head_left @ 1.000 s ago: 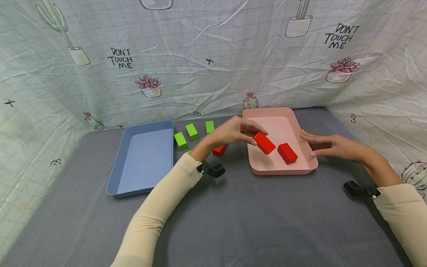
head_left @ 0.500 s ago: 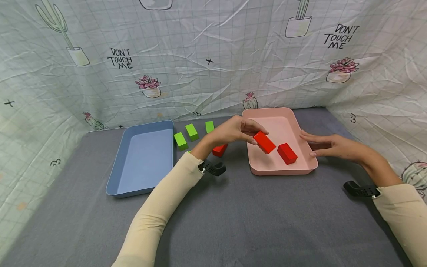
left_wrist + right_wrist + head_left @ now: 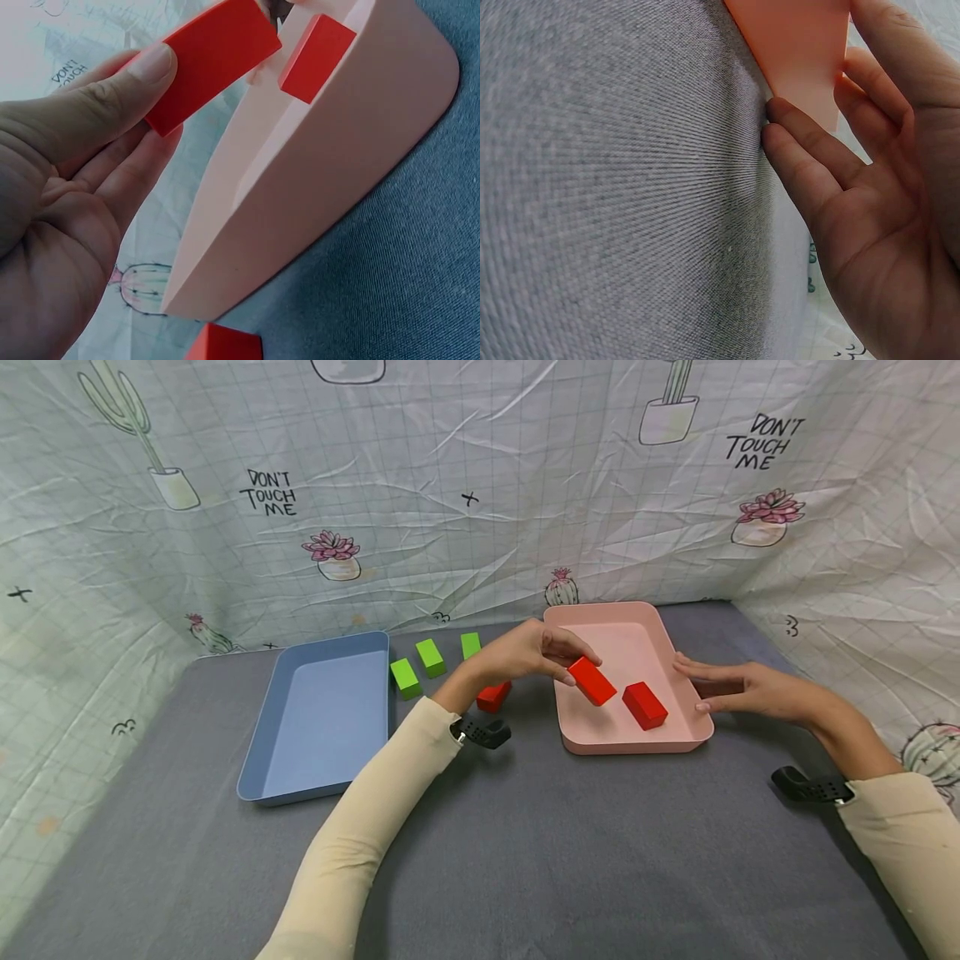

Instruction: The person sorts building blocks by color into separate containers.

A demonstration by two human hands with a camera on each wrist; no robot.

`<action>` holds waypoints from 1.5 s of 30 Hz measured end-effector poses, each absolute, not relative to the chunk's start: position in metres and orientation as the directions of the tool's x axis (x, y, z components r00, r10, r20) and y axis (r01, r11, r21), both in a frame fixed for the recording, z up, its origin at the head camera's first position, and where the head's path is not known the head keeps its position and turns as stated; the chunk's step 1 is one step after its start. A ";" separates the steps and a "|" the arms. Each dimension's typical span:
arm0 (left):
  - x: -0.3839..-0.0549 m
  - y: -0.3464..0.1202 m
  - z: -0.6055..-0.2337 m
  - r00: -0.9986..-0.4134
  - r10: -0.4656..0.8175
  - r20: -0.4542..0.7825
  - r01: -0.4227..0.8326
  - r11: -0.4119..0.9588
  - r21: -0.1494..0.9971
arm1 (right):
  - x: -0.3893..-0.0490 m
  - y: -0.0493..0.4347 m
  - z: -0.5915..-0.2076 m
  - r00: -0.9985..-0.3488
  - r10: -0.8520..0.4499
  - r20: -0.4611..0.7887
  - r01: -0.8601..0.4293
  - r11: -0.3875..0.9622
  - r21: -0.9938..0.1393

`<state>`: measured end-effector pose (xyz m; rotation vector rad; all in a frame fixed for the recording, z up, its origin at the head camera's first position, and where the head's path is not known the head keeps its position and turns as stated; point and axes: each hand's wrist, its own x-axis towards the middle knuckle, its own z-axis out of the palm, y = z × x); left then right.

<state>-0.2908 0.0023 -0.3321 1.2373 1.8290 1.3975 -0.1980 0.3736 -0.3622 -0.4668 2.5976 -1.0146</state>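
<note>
A red block (image 3: 592, 681) is pinched between the thumb and fingers of my left hand (image 3: 536, 652), held tilted above the left part of the pink tray (image 3: 600, 747). In the left wrist view the held block (image 3: 214, 60) shows its broad side, with the thumb on it. A second red block (image 3: 645, 705) lies inside the tray. My right hand (image 3: 738, 687) rests against the tray's right wall, fingers extended; in the right wrist view its fingertips (image 3: 780, 112) touch the tray's outer side (image 3: 802, 52).
A blue tray (image 3: 318, 718) stands on the left of the grey cloth. Green blocks (image 3: 406, 678) and another red block (image 3: 493, 697) lie between the trays, some partly behind my left arm. A printed curtain (image 3: 420, 527) hangs behind.
Hardly anything differs. My left wrist has shifted very slightly; the held red block, the right hand and the trays stay in place.
</note>
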 end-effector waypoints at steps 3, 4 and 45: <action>-0.294 0.003 -0.334 -0.438 0.893 0.101 0.340 0.060 0.938 | -0.198 0.374 -0.363 -0.898 -0.409 -0.166 -0.187 0.693 -0.697; -0.295 0.003 -0.334 -0.437 0.894 0.096 0.337 0.064 0.939 | -0.198 0.374 -0.363 -0.898 -0.409 -0.164 -0.187 0.691 -0.698; -0.309 0.017 -0.344 -0.336 0.941 0.029 0.338 0.092 0.937 | -0.199 0.373 -0.361 -0.891 -0.421 -0.170 -0.190 0.686 -0.703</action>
